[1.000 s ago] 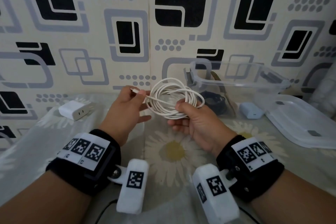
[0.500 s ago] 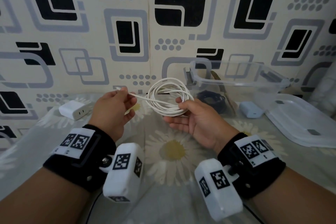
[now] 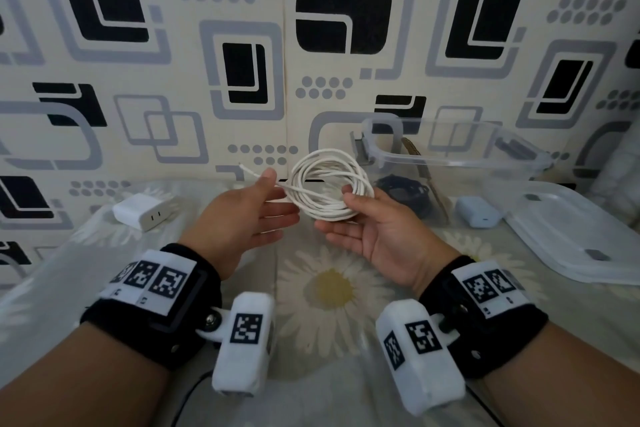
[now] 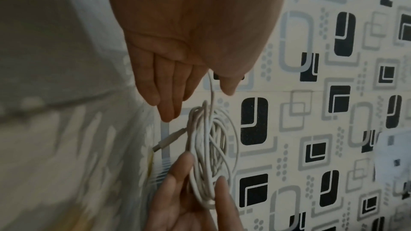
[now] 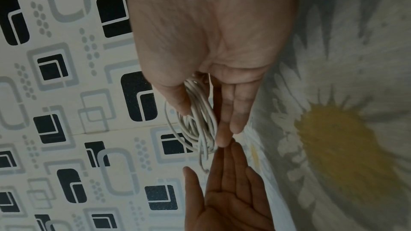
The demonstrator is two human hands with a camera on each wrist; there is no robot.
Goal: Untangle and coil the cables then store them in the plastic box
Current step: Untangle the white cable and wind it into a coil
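Note:
A white cable wound into a coil [image 3: 329,216] hangs above the flowered table, held upright. My right hand [image 3: 346,218] pinches the coil's lower right side, thumb on top and fingers beneath; the right wrist view shows the coil [image 5: 200,111] between thumb and fingers. My left hand [image 3: 277,198] is just left of the coil, palm up, fingers straight. The cable's loose end [image 3: 247,169] runs over the gap between its thumb and forefinger. A plug [image 4: 162,144] sticks out of the coil [image 4: 200,155]. The clear plastic box [image 3: 485,163] stands open behind my right hand.
A dark coiled cable [image 3: 408,191] lies inside the box. The box lid [image 3: 581,229] rests at the right, a light blue charger [image 3: 478,211] beside it. A white power adapter [image 3: 143,211] sits at the back left. The patterned wall is close behind.
My left hand drew the loose end out to the left, then straightened its fingers and came back beside the coil. My right hand has kept hold of the coil.

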